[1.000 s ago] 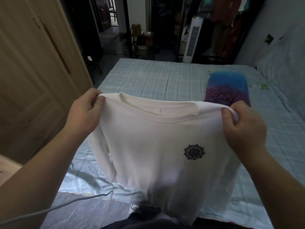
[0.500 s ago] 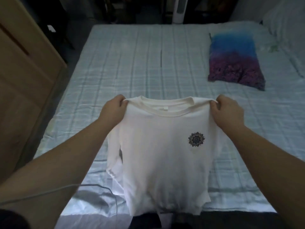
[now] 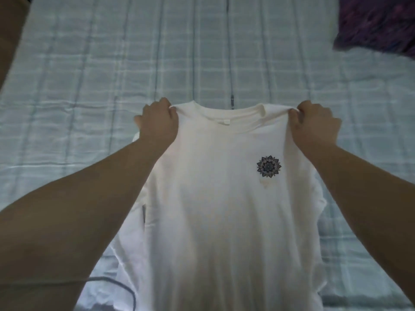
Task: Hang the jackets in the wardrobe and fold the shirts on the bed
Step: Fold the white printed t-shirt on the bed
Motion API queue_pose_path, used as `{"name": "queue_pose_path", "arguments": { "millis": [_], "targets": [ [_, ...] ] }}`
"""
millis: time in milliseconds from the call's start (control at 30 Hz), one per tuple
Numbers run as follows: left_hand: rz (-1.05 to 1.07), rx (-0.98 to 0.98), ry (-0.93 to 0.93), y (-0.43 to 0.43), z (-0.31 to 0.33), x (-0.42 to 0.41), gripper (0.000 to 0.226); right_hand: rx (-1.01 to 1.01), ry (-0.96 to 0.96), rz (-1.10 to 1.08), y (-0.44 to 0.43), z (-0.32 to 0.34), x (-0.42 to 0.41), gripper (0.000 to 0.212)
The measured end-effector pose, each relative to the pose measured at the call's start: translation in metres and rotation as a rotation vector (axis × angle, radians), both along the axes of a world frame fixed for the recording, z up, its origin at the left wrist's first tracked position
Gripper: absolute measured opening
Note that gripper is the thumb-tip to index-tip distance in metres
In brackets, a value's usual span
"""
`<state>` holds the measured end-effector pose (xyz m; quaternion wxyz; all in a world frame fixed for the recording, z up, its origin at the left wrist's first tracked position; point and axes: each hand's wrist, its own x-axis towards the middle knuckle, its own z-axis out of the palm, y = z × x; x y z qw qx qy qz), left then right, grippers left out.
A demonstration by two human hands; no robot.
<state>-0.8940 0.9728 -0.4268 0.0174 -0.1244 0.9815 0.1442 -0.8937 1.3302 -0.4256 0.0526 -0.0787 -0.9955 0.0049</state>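
Pinching the white shirt [image 3: 220,198] at its shoulders, the left hand [image 3: 158,122] and right hand [image 3: 314,125] hold it spread, front up, over the checked bed [image 3: 89,75].

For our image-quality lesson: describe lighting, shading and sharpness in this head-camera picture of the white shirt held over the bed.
Head view: dim, bluish light; the white shirt greys toward its lower half; focus soft throughout, yet the flower print is legible; the purple garment, top right, is dark and smeared; stripes on the sheet bend slightly, suggesting wide-angle distortion.
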Motion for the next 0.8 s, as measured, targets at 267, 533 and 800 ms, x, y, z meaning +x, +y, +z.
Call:
{"name": "queue_pose_path", "arguments": {
  "millis": [267,533,800],
  "targets": [
    [-0.042,-0.158,0.020,0.011,-0.086,-0.026,0.023,-0.003,0.028,-0.016,-0.007,-0.084,-0.026,0.034],
    [-0.059,-0.152,0.090,0.013,-0.100,-0.024,0.036,-0.110,0.085,0.047,-0.010,-0.102,-0.026,0.029],
    [-0.423,-0.188,-0.093,0.036,-0.107,0.037,0.066,-0.140,-0.197,0.303,-0.029,-0.099,0.046,0.054]
  ]
}}
